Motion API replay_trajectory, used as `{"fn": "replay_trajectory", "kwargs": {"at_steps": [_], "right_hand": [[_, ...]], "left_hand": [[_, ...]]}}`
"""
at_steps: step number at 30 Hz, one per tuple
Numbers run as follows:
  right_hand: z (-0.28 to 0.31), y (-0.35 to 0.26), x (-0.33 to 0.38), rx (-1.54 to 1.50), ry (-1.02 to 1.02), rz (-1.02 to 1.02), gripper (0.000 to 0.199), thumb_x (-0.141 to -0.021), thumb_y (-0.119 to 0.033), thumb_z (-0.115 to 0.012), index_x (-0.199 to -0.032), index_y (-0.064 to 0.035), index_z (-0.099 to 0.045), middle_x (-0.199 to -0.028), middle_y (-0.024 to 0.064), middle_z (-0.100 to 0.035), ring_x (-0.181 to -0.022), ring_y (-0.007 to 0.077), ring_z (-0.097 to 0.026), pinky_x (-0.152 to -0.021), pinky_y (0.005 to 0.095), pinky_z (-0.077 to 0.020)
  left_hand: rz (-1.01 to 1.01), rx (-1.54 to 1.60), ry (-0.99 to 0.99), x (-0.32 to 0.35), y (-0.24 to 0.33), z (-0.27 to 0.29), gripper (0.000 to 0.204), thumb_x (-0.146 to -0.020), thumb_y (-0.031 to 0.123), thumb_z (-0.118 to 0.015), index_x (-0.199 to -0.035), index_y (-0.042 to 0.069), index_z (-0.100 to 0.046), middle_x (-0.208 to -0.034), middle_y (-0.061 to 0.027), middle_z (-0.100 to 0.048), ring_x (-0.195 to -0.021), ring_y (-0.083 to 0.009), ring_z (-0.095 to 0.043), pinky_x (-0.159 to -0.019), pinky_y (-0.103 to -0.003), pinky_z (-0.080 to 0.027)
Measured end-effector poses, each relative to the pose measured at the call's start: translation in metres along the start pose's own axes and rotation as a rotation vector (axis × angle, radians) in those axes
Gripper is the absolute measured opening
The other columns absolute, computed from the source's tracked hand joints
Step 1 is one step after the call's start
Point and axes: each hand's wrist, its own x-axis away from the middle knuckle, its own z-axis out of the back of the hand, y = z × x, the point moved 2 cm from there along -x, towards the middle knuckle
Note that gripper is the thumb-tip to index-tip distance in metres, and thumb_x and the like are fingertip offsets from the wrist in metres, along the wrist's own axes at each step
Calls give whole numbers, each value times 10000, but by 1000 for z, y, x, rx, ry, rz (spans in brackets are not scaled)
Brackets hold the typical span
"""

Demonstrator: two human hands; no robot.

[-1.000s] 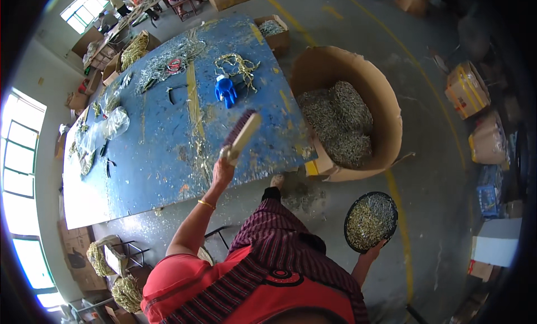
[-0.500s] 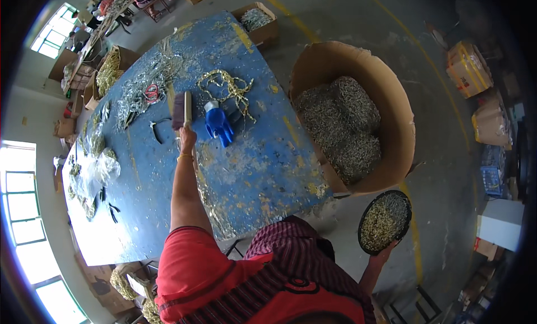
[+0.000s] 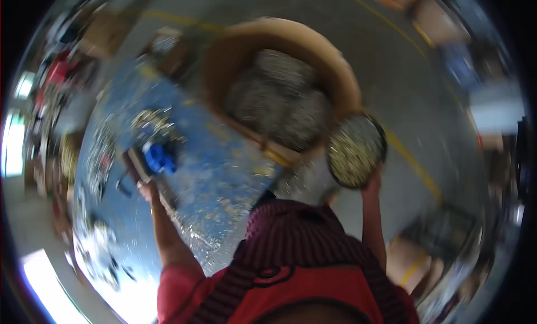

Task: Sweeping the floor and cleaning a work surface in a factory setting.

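From wearer: 1 o'clock, right hand (image 3: 371, 181) grips near rim of round dark tray (image 3: 384, 145), seemingly level so loose gold-silver bits (image 3: 352, 155) stay in. 10 o'clock, left hand (image 3: 147, 190) clasps wood-backed brush (image 3: 136, 166), dark bristles outward, probably for reach over worn, flecked blue table (image 3: 198, 170); finger detail blurred. Blue rubbery-looking glove (image 3: 159, 158) just beside brush. 12 o'clock: rounded cardboard bin (image 3: 335, 61), likely containing springy gray tinsel heap (image 3: 268, 108).

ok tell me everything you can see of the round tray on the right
The round tray has a dark rim; blur hides its material. Gold-coloured bits cover much of it, with greyer, silvery ones toward the far side. Its top faces the camera. The right grip holds its near edge, beside the big cardboard box; whether those touch is unclear.
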Motion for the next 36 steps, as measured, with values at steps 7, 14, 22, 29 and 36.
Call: {"fn": "replay_trajectory", "kwargs": {"at_steps": [7,14,22,29,36], "right_hand": [[28,-44,-99,287,-1,-37,775,-809,-582,-511,-1214,75,-446,-1138,147,-526,-990,240,-529,-829,346,-438],[111,-81,-194,390,35,-39,625,-863,-466,-512,-1156,85,-473,-1089,149,-559,-958,232,-567,-790,340,-474],[76,-186,-288,174,-258,-93,708,-840,-535,-497,-1239,44,-412,-1153,138,-528,-1003,240,-543,-839,358,-451],[48,-293,-475,344,-316,-154,688,-851,-620,-365,-1231,-52,-448,-1045,100,-573,-901,189,-571,-749,326,-462],[231,-275,-613,552,245,-371,546,-836,-531,-450,-1143,-83,-505,-822,78,-587,-671,193,-565,-605,293,-458]], "left_hand": [[-1052,453,-719,327,169,78,182,-783,60,-513,-709,56,-680,-823,-49,-667,-722,-190,-626,-598,-327,-478],[-546,906,-1845,671,297,133,354,-917,365,-467,-1135,93,-528,-975,-11,-582,-793,-104,-548,-701,-279,-488],[-298,1121,-1883,767,418,129,261,-905,313,-513,-927,54,-536,-703,39,-480,-545,-51,-430,-462,-230,-365],[-1297,889,-1081,759,599,52,315,-895,321,-513,-1077,65,-539,-855,-13,-599,-686,-111,-567,-548,-270,-460],[-230,1439,-1715,772,876,150,334,-892,363,-512,-1020,60,-574,-823,-8,-614,-640,-88,-537,-527,-236,-423]]}}
